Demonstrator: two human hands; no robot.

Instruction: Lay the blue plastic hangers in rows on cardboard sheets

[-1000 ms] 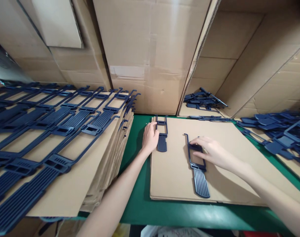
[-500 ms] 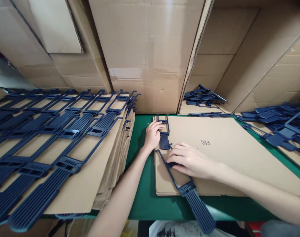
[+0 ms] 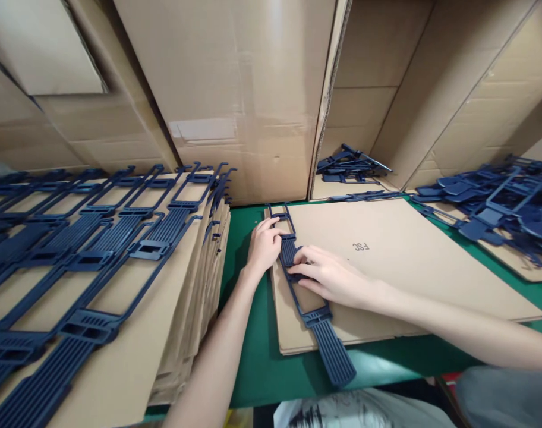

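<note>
Two dark blue plastic frame pieces with ribbed tongues lie end to end at the left side of a cardboard sheet. My left hand [image 3: 265,244] has its fingers closed on the left edge of the far frame piece [image 3: 289,249]. With its fingertips, my right hand [image 3: 327,273] grips the upper end of the near frame piece [image 3: 331,345], beside the far piece's tongue. The near piece's tongue sticks out past the cardboard's front edge. My right fingers partly hide where the two pieces meet.
To the left, a tall cardboard stack [image 3: 182,315] carries rows of similar frame pieces. Loose blue pieces [image 3: 498,202] are heaped at the right, and a smaller pile [image 3: 351,163] sits inside a box behind. The cardboard sheet [image 3: 400,267] marked FSC rests on a green table [image 3: 257,368].
The near frame piece has moved up against the far piece's tongue with my right hand, overlapping it more. My left hand stays on the far piece. The whole view has shifted slightly.
</note>
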